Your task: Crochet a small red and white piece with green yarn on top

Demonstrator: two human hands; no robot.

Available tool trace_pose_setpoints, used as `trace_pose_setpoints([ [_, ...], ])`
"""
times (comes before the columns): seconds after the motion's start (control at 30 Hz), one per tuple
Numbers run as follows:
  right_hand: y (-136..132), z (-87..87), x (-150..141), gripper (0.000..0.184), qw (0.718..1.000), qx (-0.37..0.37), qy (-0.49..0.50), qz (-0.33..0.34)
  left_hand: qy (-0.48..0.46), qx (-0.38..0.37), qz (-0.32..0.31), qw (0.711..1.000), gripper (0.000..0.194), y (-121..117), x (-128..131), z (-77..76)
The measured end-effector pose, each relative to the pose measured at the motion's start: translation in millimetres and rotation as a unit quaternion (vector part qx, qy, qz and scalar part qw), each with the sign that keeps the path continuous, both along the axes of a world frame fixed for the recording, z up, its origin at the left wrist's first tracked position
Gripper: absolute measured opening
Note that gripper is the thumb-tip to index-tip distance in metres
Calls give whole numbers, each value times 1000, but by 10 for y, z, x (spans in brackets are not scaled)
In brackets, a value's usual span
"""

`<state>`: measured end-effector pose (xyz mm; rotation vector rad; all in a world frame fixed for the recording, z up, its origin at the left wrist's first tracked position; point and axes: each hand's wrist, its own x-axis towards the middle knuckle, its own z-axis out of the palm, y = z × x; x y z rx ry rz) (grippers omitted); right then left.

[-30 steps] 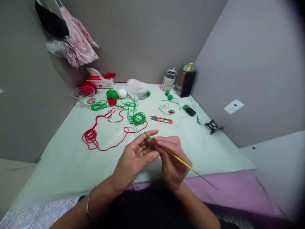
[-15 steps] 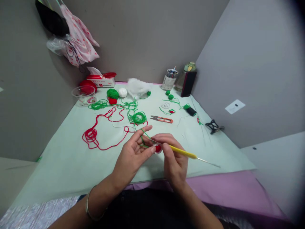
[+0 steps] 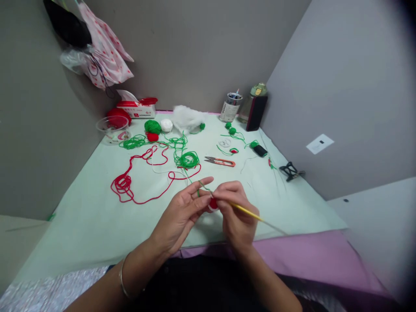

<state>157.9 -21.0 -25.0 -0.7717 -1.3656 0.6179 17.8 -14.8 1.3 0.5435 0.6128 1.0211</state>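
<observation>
Between my hands is a small red and white crochet piece [image 3: 212,204], partly covered by fingers. My left hand [image 3: 182,212] pinches its left side, and green yarn [image 3: 204,186] runs over the raised index finger. My right hand [image 3: 238,214] is closed around the yellow handle of a crochet hook [image 3: 246,211]; its tip is hidden at the piece, while the thin rear end points down to the right. From my left hand the strand leads back toward a loose green yarn coil [image 3: 189,160] on the table.
Orange thread snips [image 3: 224,162] lie just beyond my hands. Red yarn [image 3: 123,184] loops across the left. White stuffing [image 3: 186,118], a tissue box [image 3: 136,109] and a plastic tub [image 3: 113,130] stand at the back; a can [image 3: 230,108] and phone [image 3: 256,113] are back right.
The red and white piece, hidden at first, came into sight between my fingers. The hook swung up, then partly back down. My left index finger dipped toward the left and returned.
</observation>
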Motion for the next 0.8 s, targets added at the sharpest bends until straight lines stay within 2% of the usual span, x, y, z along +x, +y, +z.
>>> trace_pose_setpoints([
  [0.1,65,30,93,15,995,-44,50,70,18,-4,7,1000,47,8,-32,1],
  [0.23,88,36,164,15,990,-75,46,114,30,-9,7,999,50,1,-69,32],
  [0.47,49,35,168,18,984,-103,101,107,39,-2,21,999,50,22,-129,77],
  [0.73,83,112,159,20,962,-148,203,111,70,35,29,996,39,41,-166,81],
  [0.8,86,120,125,21,961,-150,203,112,91,61,41,993,38,35,-153,59],
])
